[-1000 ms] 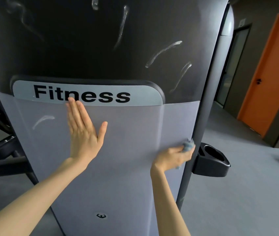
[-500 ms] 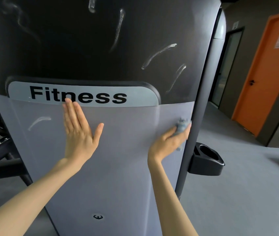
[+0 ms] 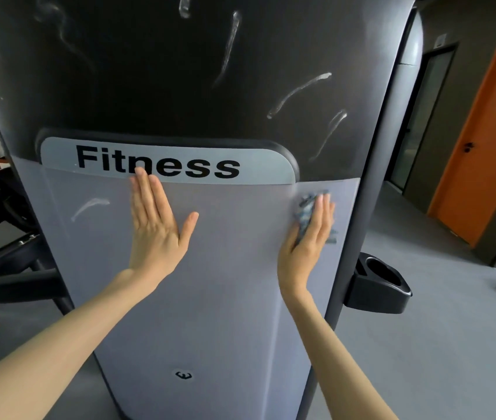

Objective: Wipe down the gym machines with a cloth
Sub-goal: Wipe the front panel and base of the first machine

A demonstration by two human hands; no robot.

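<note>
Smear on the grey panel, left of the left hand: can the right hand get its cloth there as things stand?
Probably not directly. The left hand lies flat on the panel between the cloth and the smear; the right hand would have to pass round it.

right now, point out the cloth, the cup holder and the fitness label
cloth (image 3: 304, 211), head view, crumpled blue part showing
cup holder (image 3: 375, 298), head view, black front wall
fitness label (image 3: 271, 170), head view, bare right end
</note>
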